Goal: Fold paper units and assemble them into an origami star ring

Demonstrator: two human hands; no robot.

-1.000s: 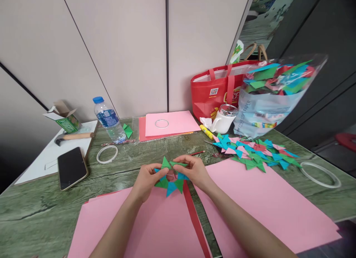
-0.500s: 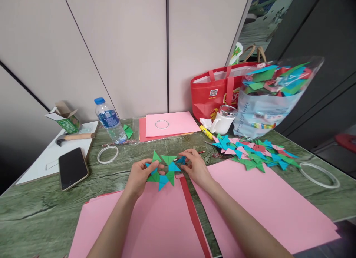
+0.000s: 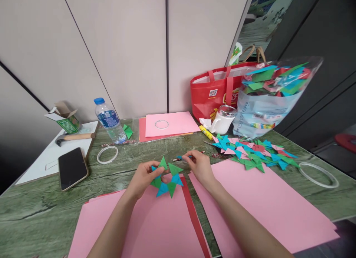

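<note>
My left hand (image 3: pixel 145 177) pinches the left side of a ring of folded paper (image 3: pixel 170 184), made of green and blue pointed pieces, with a gap at its upper right. It is held above a stack of pink paper sheets (image 3: pixel 155 221). To its right, my right hand (image 3: pixel 199 167) is closed on a small blue folded paper piece (image 3: pixel 180 158), mostly covered by the fingers. A pencil (image 3: pixel 175 159) lies on the table behind that piece, partly hidden by it.
Colourful folded paper stars (image 3: pixel 250 150) lie at right beside more pink sheets (image 3: pixel 267 206). Behind stand a white mug (image 3: pixel 223 121), a red bag (image 3: pixel 205 95) and a plastic bag of paper pieces (image 3: pixel 258 113). At left are a water bottle (image 3: pixel 111 121), phone (image 3: pixel 72 168) and hammer (image 3: pixel 75 136).
The paper ring has turned and shifted slightly right and down in my left hand. My right hand has moved a little right, its fingers now closer together on the blue piece.
</note>
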